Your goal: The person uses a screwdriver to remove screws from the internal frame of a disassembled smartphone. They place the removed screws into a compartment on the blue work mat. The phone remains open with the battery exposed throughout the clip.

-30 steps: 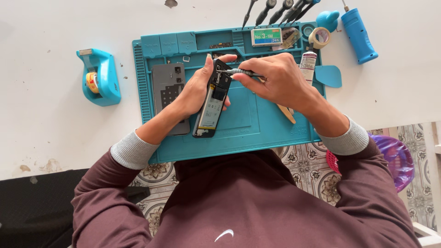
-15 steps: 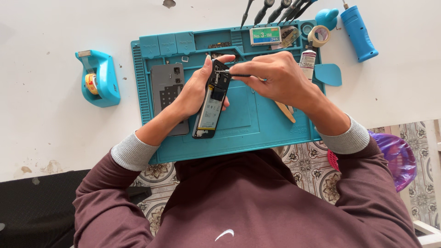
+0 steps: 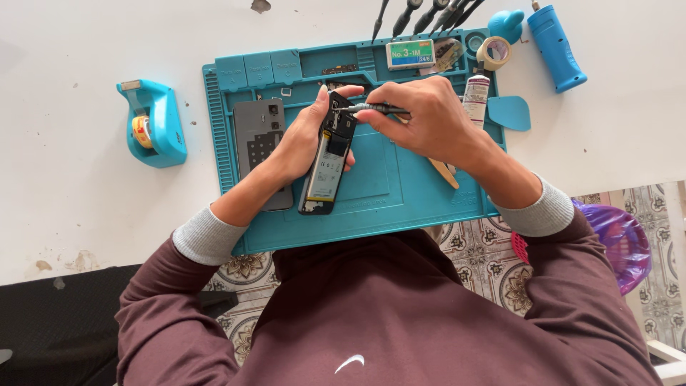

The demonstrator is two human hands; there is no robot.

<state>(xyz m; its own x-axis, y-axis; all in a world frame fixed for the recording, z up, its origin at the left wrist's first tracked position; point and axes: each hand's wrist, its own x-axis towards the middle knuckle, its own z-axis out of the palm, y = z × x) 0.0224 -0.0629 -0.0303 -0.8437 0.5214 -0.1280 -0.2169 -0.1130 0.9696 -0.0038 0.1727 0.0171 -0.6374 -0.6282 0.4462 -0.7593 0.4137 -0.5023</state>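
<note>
The left hand [image 3: 304, 139] grasps an opened phone [image 3: 327, 159] by its long edges, thumb over the top end, tilting it up off the mat just left of the frame's centre. The right hand [image 3: 421, 118] pinches a slim screwdriver [image 3: 375, 109] between thumb and fingers, its tip at the phone's upper end.

The white table [image 3: 71, 214] fills the upper half of the frame. On it lies the teal work mat [image 3: 400, 193], centre, with small compartments along its top edge. At the mat's left rests the grey back cover [image 3: 259, 136], partly under the left forearm. A teal tape dispenser [image 3: 151, 123] stands at the left of the frame, well apart from the mat. A blue cylindrical tool [image 3: 557, 48] lies at the upper right, and a row of dark screwdrivers [image 3: 421, 14] pokes in at the top edge. A roll of tape [image 3: 493, 51] and a small box [image 3: 410, 54] sit in the mat's top compartments, a small tube [image 3: 475, 100] just beside the right hand.

With its back off, the phone looks light and stiff but fragile: battery and board lie exposed, so it is best held by the frame edges, as here, and not pressed on the open face.
</note>
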